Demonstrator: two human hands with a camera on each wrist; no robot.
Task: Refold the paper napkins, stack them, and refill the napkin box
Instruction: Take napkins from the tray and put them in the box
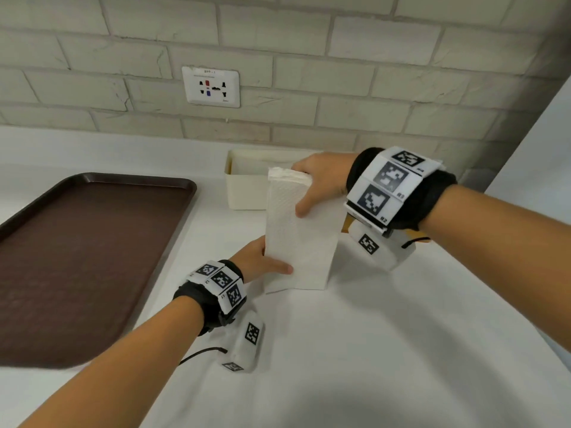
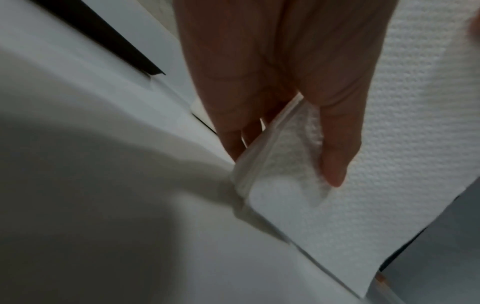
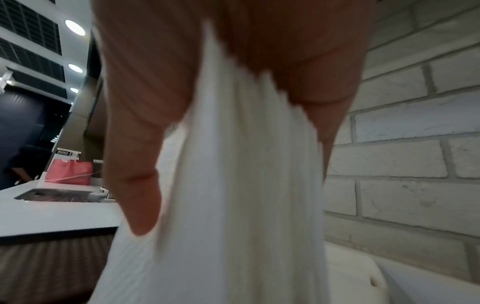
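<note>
- Napkin stack [image 1: 298, 230] stands on end on the white counter [image 1: 386, 350], before the napkin box [image 1: 247, 189].
- Right hand [image 1: 321, 183] clasps its top, thumb in front.
- Left hand [image 1: 259, 261] pinches its lower edge.

A thick stack of white embossed paper napkins [image 1: 298, 230] stands on end near the middle of the white countertop [image 1: 386, 350], tilted toward the far edge. The left hand [image 1: 261, 261] holds its lower near corner; the right hand [image 1: 321, 183] grips its top from the right. Just behind the stack, against the pale brick wall [image 1: 370, 72], sits the cream rectangular plastic napkin box [image 1: 245, 188]. The dark brown plastic tray [image 1: 80, 257] lies along the left edge.
</note>
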